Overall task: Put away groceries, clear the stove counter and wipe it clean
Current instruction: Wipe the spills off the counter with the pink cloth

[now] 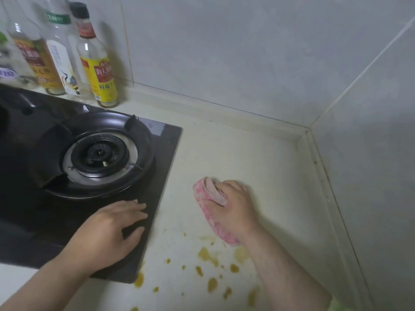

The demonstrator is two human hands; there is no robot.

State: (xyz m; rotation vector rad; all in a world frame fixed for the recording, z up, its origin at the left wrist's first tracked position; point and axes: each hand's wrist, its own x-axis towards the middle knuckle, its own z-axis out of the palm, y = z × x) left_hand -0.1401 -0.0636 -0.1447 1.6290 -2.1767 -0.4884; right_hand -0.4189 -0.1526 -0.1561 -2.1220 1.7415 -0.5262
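Observation:
My right hand grips a folded pink cloth and holds it down on the pale counter, to the right of the stove. My left hand rests flat with spread fingers on the front right corner of the black glass stove top. Brown-yellow sauce spots lie on the counter just in front of the cloth, between my two forearms.
The gas burner with its black pan support sits left of centre. Several sauce and oil bottles stand along the tiled back wall at the upper left. Tiled walls meet in a corner at the right.

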